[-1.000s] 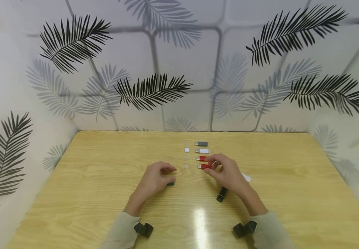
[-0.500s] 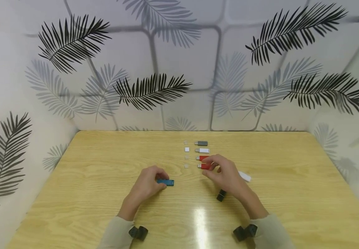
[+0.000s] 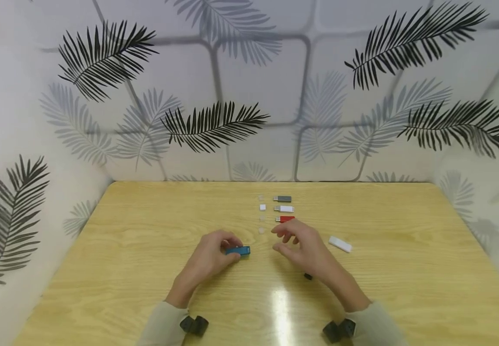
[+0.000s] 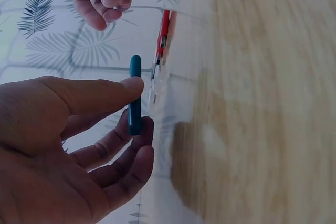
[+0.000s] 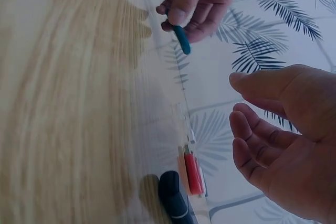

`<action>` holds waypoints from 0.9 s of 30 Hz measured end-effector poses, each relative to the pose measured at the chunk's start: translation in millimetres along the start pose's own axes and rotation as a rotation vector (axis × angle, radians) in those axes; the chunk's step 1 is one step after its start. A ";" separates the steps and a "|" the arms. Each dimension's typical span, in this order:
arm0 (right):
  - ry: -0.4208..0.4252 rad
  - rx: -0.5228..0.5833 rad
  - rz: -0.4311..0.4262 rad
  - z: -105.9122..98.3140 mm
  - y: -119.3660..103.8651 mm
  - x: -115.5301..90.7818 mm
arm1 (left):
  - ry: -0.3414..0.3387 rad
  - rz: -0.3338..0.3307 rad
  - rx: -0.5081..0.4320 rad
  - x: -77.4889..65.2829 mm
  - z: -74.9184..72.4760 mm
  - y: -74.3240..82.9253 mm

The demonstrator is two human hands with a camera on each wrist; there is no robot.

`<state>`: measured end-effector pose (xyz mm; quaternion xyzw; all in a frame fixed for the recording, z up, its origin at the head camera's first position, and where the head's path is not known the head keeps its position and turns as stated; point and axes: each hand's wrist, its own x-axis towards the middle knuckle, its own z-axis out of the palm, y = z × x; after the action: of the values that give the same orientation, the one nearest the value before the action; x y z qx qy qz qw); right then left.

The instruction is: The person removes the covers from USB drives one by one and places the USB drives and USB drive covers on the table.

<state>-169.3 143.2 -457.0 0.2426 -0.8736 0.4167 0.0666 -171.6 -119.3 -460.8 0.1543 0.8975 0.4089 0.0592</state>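
My left hand (image 3: 209, 253) pinches a blue USB stick (image 3: 242, 250) between thumb and fingers. In the left wrist view the stick (image 4: 135, 66) is held on its narrow edge above the table. My right hand (image 3: 307, 247) hovers to the right of it, its fingers loosely bent with nothing between thumb and fingertips. Behind the right hand lies a red USB stick (image 3: 285, 219); a second red one is hidden by that hand in the head view. A black USB stick (image 5: 170, 198) lies under the right forearm, mostly covered in the head view.
A white USB stick (image 3: 284, 209) and a grey one (image 3: 282, 198) continue the column toward the back. Left of them stand a white cap (image 3: 262, 207) and several clear caps (image 3: 261, 230). Another white stick (image 3: 340, 243) lies right of the right hand. A patterned wall borders the wooden table (image 3: 154, 211).
The blue stick, mostly hidden by the left hand a second ago, now shows and has shifted slightly right. My right hand has drawn a little back from the red sticks.
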 end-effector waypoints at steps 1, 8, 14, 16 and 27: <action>0.001 0.001 -0.010 0.6 -1.3 -0.3 | 0.008 0.008 -0.010 0.4 0.2 1.2; 0.021 0.029 -0.081 7.2 -8.1 -0.9 | 0.031 0.073 -0.073 1.4 0.3 5.9; 0.010 0.059 -0.126 15.2 -10.1 0.5 | 0.045 0.097 -0.105 1.2 -0.9 8.9; 0.006 0.069 -0.127 17.5 -10.5 0.4 | 0.048 0.098 -0.113 1.2 -1.3 9.8; -0.008 0.079 -0.118 24.5 -12.3 0.1 | 0.008 0.127 -0.154 2.1 -1.1 13.3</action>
<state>-161.4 118.0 -464.2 0.2980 -0.8408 0.4453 0.0778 -170.8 -111.1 -450.0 0.2044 0.8520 0.4802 0.0411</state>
